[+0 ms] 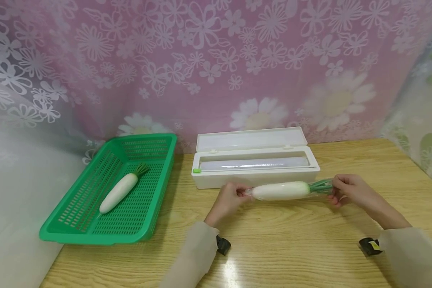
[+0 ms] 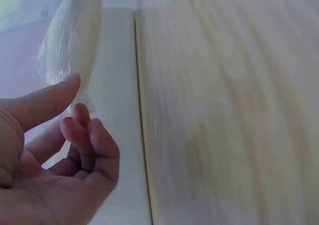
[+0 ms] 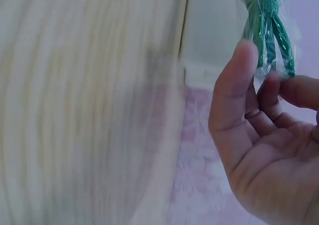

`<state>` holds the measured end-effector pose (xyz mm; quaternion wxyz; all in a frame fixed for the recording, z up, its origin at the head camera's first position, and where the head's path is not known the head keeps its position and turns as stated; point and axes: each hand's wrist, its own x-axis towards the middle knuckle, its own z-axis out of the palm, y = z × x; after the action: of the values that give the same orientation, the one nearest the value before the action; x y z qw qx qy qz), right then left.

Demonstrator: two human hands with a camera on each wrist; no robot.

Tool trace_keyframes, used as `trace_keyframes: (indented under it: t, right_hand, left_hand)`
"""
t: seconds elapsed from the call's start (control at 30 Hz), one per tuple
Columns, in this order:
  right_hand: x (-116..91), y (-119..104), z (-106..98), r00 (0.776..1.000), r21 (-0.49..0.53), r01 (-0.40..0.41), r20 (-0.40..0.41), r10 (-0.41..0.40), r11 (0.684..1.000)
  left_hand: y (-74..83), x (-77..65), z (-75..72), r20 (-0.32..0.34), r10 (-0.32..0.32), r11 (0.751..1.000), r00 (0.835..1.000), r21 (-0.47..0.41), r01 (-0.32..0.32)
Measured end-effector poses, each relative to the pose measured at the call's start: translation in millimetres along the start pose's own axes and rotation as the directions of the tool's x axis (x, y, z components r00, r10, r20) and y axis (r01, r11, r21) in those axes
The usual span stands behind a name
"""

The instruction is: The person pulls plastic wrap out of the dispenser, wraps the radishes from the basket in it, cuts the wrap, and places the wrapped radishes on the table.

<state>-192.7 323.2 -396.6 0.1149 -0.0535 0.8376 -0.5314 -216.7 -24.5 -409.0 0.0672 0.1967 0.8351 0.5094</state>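
Held a white radish (image 1: 282,191) wrapped in clear film (image 1: 249,192), stretched crosswise between left hand (image 1: 227,202) and right hand (image 1: 351,192). Ran lengthwise from side to side, roughly parallel to the front of a white box (image 1: 255,179), with root end toward the left and green leaves (image 1: 319,186) toward the right. Lay directly between the two hands, just beside the fingertips at either end, with neither hand clearly nearer.

Pinched the wrapping at the root end with the left hand, thumb and fingertips brought together, other fingers curled inward. Gripped the leaf end with the right hand, thumb to one side of the wrapped leaves, fingers to the other. Could not tell whether raised above the surface (image 1: 273,248) or resting on it.

Had the box just behind, lid (image 1: 252,140) tipped back, roll (image 1: 253,164) lying inside along the same direction, green tab (image 1: 197,171) at the left of the front edge. Could not tell about contact with the front wall; judged that wall the nearest obstacle on the far side.

Saw a green basket (image 1: 90,238) well apart to the left, holding a second radish (image 1: 119,193) on a slant, leafy end pointing away and rightward. Noted a flowered curtain (image 1: 201,72) beyond box and basket.
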Motion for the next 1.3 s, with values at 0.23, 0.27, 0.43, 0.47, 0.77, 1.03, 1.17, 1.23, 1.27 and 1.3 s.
trace_keyframes:
  t: [0.23, 0.27, 0.43, 0.47, 0.77, 1.03, 1.17, 1.23, 1.27, 1.3]
  right_hand:
    - [-7, 8, -24, 0.993, 0.017, 0.004, -0.115, -0.002, 1.000]
    - [-7, 9, -27, 0.992, 0.036, 0.010, -0.123, -0.005, 0.999]
    - [-7, 14, -44, 0.983, 0.143, 0.069, -0.178, -0.042, 0.987]
    - [-7, 15, -46, 0.981, 0.152, 0.076, -0.190, -0.046, 0.985]
    - [-1, 12, -56, 0.968, 0.070, -0.017, -0.248, 0.034, 0.997]
    - [6, 16, -75, 0.980, 0.067, -0.025, -0.193, 0.037, 0.997]
    - [14, 15, -84, 0.979, 0.019, -0.016, -0.203, 0.020, 1.000]
    - [19, 13, -88, 0.980, -0.009, -0.010, -0.201, 0.008, 1.000]
    - [21, 12, -90, 0.981, -0.032, -0.013, -0.194, 0.007, 0.999]
    - [23, 11, -92, 0.984, -0.050, -0.019, -0.179, 0.010, 0.999]
  left_hand:
    - [12.3, 3.4, 26.7, 0.016, 0.023, 0.999, 1.000, 0.024, -0.024]
    - [14.1, 4.1, 30.2, 0.013, 0.025, 1.000, 1.000, 0.016, -0.026]
    - [22.9, 7.0, 45.9, -0.015, 0.002, 0.997, 1.000, -0.073, -0.004]
    - [24.2, 7.5, 49.1, -0.031, -0.010, 0.995, 0.999, -0.102, 0.007]
    - [39.6, 10.1, 77.7, -0.110, -0.157, 0.934, 0.981, -0.340, 0.112]
    - [49.3, 8.5, 100.1, -0.078, -0.230, 0.837, 0.970, -0.524, 0.156]
    - [52.4, 7.2, 112.4, -0.068, -0.249, 0.834, 0.966, -0.521, 0.178]
    - [55.3, 6.1, 119.4, -0.060, -0.269, 0.822, 0.961, -0.534, 0.197]
    - [57.1, 5.3, 122.8, -0.052, -0.274, 0.818, 0.960, -0.537, 0.205]
    - [59.0, 4.2, 126.7, -0.043, -0.284, 0.805, 0.958, -0.553, 0.214]
